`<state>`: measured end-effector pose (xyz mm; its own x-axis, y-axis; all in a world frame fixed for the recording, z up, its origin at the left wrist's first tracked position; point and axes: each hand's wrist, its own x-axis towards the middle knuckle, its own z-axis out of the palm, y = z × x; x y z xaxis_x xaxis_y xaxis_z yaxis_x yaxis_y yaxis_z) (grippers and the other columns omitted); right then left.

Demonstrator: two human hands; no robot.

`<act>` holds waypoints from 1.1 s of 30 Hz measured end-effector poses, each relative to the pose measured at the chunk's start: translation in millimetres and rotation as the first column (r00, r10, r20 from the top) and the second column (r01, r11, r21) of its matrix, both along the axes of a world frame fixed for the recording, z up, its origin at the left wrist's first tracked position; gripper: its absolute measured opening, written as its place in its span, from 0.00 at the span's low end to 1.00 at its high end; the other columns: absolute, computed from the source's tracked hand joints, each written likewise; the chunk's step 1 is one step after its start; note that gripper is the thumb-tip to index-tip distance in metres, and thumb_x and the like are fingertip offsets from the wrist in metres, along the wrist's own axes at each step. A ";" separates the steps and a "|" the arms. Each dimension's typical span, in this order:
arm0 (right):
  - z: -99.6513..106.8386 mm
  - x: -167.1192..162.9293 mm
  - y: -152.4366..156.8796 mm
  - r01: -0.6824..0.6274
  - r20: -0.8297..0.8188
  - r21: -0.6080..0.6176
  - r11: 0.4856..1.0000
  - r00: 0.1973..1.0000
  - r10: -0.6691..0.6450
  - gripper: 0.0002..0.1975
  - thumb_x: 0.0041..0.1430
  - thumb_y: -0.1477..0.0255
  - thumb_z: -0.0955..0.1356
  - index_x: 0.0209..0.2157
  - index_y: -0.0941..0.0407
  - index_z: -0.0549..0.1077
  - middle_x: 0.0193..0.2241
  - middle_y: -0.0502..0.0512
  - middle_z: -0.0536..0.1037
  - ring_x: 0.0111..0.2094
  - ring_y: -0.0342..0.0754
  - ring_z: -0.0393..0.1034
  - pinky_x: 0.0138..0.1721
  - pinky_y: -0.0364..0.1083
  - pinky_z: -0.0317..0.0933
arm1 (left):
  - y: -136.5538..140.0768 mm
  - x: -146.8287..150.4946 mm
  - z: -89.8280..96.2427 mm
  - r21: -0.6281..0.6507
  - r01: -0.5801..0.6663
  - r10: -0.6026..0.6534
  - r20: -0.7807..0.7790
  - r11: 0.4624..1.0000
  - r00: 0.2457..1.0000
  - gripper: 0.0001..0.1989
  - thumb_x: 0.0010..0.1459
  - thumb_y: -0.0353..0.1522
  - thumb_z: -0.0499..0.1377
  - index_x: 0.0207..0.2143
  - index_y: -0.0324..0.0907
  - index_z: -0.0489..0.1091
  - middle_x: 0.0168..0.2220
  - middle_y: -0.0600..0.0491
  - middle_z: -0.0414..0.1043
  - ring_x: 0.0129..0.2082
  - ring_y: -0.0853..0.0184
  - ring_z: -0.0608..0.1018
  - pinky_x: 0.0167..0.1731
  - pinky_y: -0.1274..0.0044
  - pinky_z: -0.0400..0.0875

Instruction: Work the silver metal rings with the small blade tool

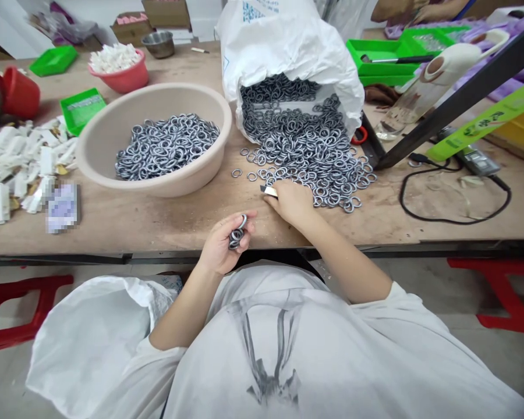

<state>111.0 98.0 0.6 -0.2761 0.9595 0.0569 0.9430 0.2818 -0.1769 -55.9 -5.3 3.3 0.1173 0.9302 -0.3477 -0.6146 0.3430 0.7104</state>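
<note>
My left hand (pixel 227 241) is closed round several grey rings (pixel 236 235), one of them up at the fingertips, just above the table's front edge. My right hand (pixel 294 201) rests at the near side of a heap of grey rings (pixel 308 154). Between its thumb and fingers is a small flat pale tool (pixel 269 191) with a dark slanted end, like a cutter blade; its exact kind is unclear. The heap spills from a white sack (pixel 288 46) lying on its side. Left of it stands a wide beige basin (pixel 157 187) with more grey rings inside.
White clip-like pieces (pixel 9 163) lie at the left. Behind are a red bowl (pixel 122 78), green trays (pixel 82 110) and a steel bowl (pixel 158 43). A dark metal bar (pixel 454 87), bottle (pixel 436 81) and cable (pixel 445 220) are right. Another person's hands (pixel 410 9) show far right.
</note>
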 end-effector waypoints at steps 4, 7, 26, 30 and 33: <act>3.4 3.2 6.9 0.020 -0.074 0.001 1.000 0.997 -0.020 0.14 0.67 0.65 0.64 0.41 0.57 0.77 0.44 0.67 0.80 0.40 0.58 0.74 0.36 0.49 0.57 | 6.1 -3.7 0.2 0.000 -0.059 0.059 -0.053 0.998 0.997 0.15 0.45 0.29 0.67 0.38 0.39 0.73 0.27 0.55 0.75 0.17 0.77 0.68 0.12 0.86 0.53; 5.4 13.7 8.2 0.065 -0.296 -0.018 0.998 0.953 -0.067 0.12 0.65 0.66 0.64 0.34 0.57 0.76 0.37 0.62 0.80 0.37 0.54 0.72 0.36 0.48 0.56 | 10.9 -1.8 -0.2 -0.033 -0.056 0.054 -0.059 0.998 0.997 0.13 0.45 0.32 0.69 0.34 0.37 0.72 0.28 0.54 0.74 0.18 0.77 0.69 0.12 0.86 0.54; -0.2 10.4 -59.2 -0.236 -0.775 0.085 0.968 0.595 0.213 0.26 0.65 0.47 0.62 0.30 0.55 0.74 0.24 0.52 0.73 0.28 0.45 0.63 0.32 0.45 0.55 | 6.5 29.3 6.1 0.029 0.027 -0.025 -0.081 0.999 0.996 0.23 0.48 0.45 0.70 0.25 0.40 0.62 0.21 0.59 0.64 0.15 0.79 0.62 0.12 0.86 0.48; 3.9 12.2 -71.2 -0.261 -0.539 0.236 0.936 0.766 0.349 0.28 0.67 0.48 0.58 0.24 0.55 0.69 0.22 0.53 0.70 0.26 0.45 0.60 0.31 0.46 0.48 | 5.2 32.3 6.9 0.024 -0.044 0.046 -0.099 0.999 0.994 0.21 0.47 0.43 0.71 0.26 0.41 0.63 0.19 0.61 0.59 0.15 0.79 0.61 0.12 0.86 0.50; 4.3 11.2 -69.7 -0.250 -0.504 0.241 0.938 0.794 0.341 0.29 0.68 0.48 0.56 0.22 0.54 0.66 0.21 0.52 0.69 0.25 0.45 0.59 0.30 0.46 0.46 | 2.6 32.5 7.9 0.047 -0.014 0.018 -0.095 0.999 0.995 0.22 0.46 0.43 0.71 0.26 0.40 0.63 0.19 0.60 0.60 0.15 0.78 0.61 0.13 0.86 0.51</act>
